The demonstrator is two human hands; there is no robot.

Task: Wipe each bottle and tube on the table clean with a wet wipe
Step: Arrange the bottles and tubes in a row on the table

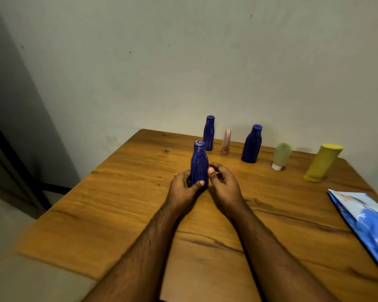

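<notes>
Head view. Three dark blue bottles stand upright on the wooden table [109, 205]. The near blue bottle [199, 164] stands at mid-table between both hands. The left hand [184, 188] grips its lower body, thumb across the front and fingers curled round the far side. The right hand [224, 184] sits just beside the bottle with fingers loosely curled and the thumb tip at the bottle's right edge; whether the thumb presses it cannot be told, and nothing is seen held in this hand.

The far-left blue bottle [208, 134] and the middle blue bottle [252, 144] stand near the wall. Three tubes stand cap-down in the same back row: one pink tube [226, 142] between those two bottles, one pale green tube [280, 156] with a white cap, and one yellow tube [322, 163], tilted, furthest right.

One blue wet-wipe pack [367, 223] lies flat at the table's right edge, well apart from both hands. Both forearms cross the table's near half.
</notes>
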